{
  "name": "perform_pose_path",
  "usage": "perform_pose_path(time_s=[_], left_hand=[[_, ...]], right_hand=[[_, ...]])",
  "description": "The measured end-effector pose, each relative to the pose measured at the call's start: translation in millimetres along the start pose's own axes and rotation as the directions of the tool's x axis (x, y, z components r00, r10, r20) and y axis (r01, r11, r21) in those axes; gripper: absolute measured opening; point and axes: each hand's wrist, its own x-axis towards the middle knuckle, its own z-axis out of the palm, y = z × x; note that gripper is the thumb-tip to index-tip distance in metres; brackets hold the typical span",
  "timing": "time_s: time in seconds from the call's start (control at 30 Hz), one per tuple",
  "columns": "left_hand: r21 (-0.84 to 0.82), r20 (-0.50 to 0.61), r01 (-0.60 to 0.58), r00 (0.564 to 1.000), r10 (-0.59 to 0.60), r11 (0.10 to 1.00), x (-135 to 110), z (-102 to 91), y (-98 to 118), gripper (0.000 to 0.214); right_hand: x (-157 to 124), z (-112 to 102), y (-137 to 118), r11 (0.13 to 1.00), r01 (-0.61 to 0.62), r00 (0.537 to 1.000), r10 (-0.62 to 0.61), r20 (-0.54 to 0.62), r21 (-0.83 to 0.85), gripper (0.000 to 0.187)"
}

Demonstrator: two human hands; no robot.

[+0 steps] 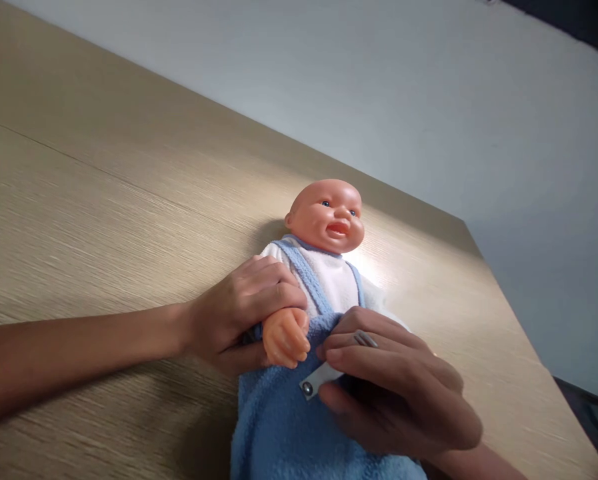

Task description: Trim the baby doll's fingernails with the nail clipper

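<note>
A plastic baby doll lies on its back on the wooden table, head toward the wall. It wears a white shirt and blue fleece overalls. My left hand wraps round the doll's right arm, whose small fist sticks out below my fingers. My right hand rests on the doll's belly and pinches a white strap end with a metal snap. A ring shows on one finger of that hand.
A plain pale wall runs along the table's far edge. The table's right edge slants down toward the lower right, with a dark object beyond it.
</note>
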Motion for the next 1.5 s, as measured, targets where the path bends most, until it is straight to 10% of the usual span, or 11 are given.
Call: perform_pose_path(time_s=[0.4,1.5], left_hand=[[0.011,-0.009,0.006,1.0,-0.006,1.0,2,-0.3,2,0.03],[0.005,0.007,0.003,1.0,-0.003,1.0,3,-0.8,2,0.03]], right_hand=[[4,-6,-4,1.0,-0.009,1.0,0.009,0.01,-0.016,0.038],[3,-6,3,0.994,0.038,0.999,-0.037,0.014,-0.1,0.027]])
